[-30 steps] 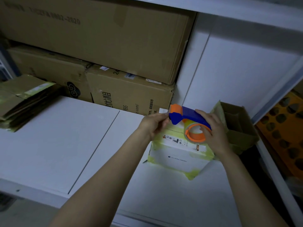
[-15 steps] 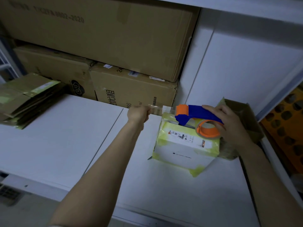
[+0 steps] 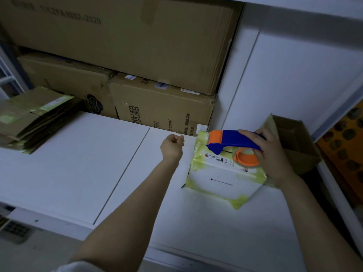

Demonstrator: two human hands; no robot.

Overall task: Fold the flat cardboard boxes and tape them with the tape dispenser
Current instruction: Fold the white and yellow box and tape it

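Observation:
A small folded box [image 3: 222, 179], white with yellow-green edges and printed labels, stands on the white shelf [image 3: 78, 169]. My right hand [image 3: 275, 154] grips a blue and orange tape dispenser [image 3: 231, 142] resting on the box's top. A strip of clear tape [image 3: 191, 139] stretches from the dispenser's orange head leftward. My left hand [image 3: 171, 147] pinches the strip's free end, held left of the box and above the shelf.
A stack of flat cardboard boxes [image 3: 29, 116] lies at the shelf's left. Large brown cartons [image 3: 157, 108] are stacked at the back. An open brown box [image 3: 292, 142] stands behind my right hand. An orange perforated panel [image 3: 345, 146] is at far right.
My left hand has drawn the tape end leftward away from the dispenser, stretching out a strip. The dispenser has stayed on the box top in my right hand.

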